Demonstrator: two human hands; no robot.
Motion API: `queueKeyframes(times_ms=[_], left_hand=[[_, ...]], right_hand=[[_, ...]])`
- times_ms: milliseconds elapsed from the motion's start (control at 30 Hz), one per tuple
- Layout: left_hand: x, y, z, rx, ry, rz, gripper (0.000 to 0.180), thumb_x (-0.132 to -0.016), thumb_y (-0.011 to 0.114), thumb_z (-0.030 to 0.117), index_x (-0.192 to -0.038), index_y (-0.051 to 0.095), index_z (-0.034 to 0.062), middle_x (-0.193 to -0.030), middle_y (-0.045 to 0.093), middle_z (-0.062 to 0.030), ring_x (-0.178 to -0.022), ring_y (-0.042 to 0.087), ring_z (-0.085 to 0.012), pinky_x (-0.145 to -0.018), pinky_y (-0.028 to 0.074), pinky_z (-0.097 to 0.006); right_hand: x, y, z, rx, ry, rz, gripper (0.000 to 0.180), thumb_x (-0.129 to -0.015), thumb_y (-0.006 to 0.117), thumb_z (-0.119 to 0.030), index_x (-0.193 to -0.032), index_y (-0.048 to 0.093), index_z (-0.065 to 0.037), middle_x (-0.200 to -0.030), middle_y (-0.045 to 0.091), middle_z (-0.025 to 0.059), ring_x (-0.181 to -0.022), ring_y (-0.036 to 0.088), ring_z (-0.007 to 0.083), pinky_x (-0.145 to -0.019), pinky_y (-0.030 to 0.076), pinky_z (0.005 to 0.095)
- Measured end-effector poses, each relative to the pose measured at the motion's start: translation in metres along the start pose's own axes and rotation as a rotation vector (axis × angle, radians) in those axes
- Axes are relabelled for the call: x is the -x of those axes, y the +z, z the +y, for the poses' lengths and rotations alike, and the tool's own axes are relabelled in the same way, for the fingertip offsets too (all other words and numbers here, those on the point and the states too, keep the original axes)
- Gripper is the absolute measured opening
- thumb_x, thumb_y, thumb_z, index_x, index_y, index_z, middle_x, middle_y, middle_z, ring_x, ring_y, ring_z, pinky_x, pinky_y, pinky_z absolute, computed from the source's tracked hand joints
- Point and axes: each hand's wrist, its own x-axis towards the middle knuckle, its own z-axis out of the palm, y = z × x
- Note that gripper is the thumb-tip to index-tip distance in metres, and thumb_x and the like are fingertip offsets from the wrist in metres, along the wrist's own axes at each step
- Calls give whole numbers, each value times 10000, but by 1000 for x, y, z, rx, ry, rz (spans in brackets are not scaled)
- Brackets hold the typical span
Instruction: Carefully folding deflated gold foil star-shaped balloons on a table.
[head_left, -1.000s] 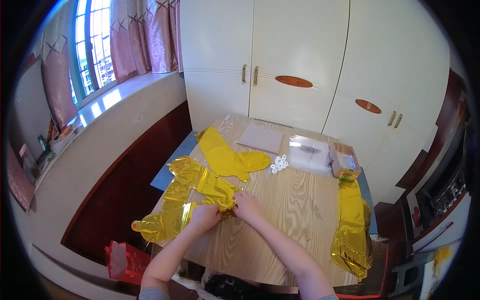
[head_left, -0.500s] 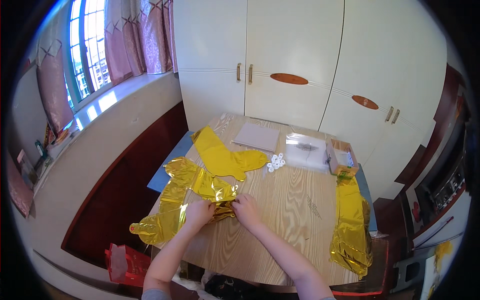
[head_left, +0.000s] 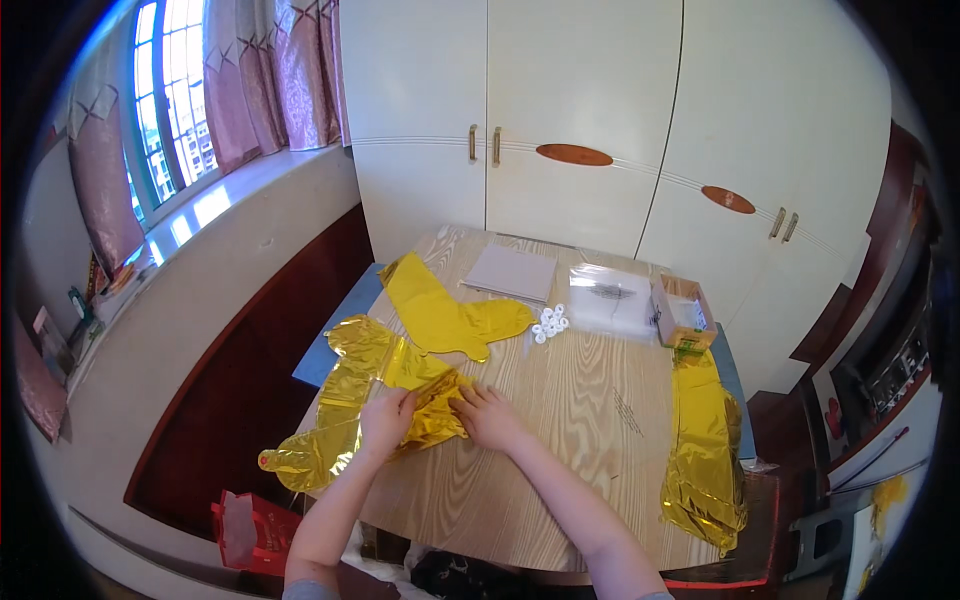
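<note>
A flat, crinkled gold foil balloon lies at the table's left edge, one tapered end with a small red spot pointing to the left. My left hand is closed on a bunched fold of this foil. Across the fold, my right hand rests with its fingers stretched out on the foil's right edge. Some of the foil is hidden under both hands. Just beyond lies a second flat gold foil balloon, smoother and bent in shape.
White rings sit in a small heap mid-table. Behind are a grey-white flat pad, a clear plastic sheet and an open cardboard box. More gold foil drapes the right edge. A red bag stands below left.
The fold between my hands has opened out into a wider, raised piece of foil. My left hand has shifted slightly left, and my right fingers have gone from pinching to lying stretched out.
</note>
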Motion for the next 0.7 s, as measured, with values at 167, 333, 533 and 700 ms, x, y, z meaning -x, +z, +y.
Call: queueKeyframes(times_ms=[167,333,533,700], left_hand=[[-19,-15,-14,42,-73,-1,270,-904,603,294,-851,665,37,-769,644,-199,-715,630,-388,-614,480,-464],[-35,-34,-57,-116,-30,149,258,-932,573,306,-892,641,60,-722,638,-200,-684,628,-406,-596,482,-495],[-63,-70,-91,-311,-75,239,256,-950,544,349,-889,594,106,-704,636,-197,-688,630,-420,-581,483,-525],[-80,-106,-121,-248,-98,313,237,-956,530,324,-919,583,95,-788,642,-207,-768,613,-447,-616,468,-534]], right_hand=[[-7,-13,1,-61,151,-93,399,-906,527,-361,-1195,612,-100,-1288,565,138,-1254,482,308,-1094,303,456],[-24,-20,-18,-94,273,-225,504,-886,541,-465,-1258,592,-128,-1256,552,127,-1271,440,296,-1111,269,472],[-19,-16,-18,-67,290,-202,601,-878,533,-530,-1341,531,-146,-1337,486,116,-1316,382,276,-1129,230,506],[-19,-15,-19,-33,286,-208,607,-892,512,-538,-1372,497,-165,-1418,434,98,-1343,360,265,-1138,219,503]])
